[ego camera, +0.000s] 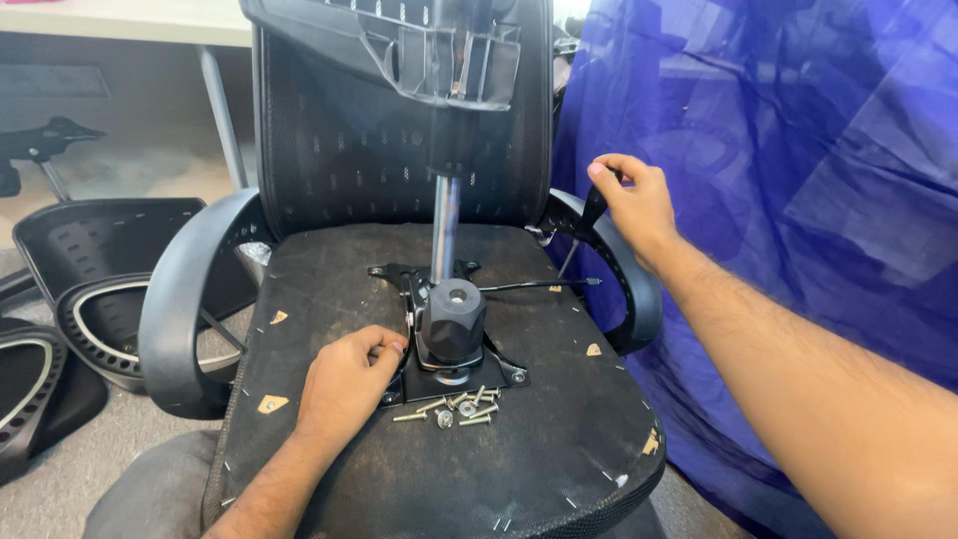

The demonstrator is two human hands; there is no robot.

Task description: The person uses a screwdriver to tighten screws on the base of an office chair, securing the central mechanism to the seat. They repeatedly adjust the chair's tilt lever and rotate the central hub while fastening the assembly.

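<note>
Your left hand (344, 384) is closed on the edge of the metal plate (449, 369) on the upturned seat (519, 459). Your right hand (629, 205) grips the lever (596, 205), hands well apart. Risk: a nudge could scatter the loose screws (459, 407) beside the plate.

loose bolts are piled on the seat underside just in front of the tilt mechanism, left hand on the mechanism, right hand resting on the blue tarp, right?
Not quite. The head view shows the right hand gripping the lever handle by the chair's armrest, not resting on the blue tarp. The rest holds: the loose bolts lie in front of the tilt mechanism, with the left hand on it.
</note>
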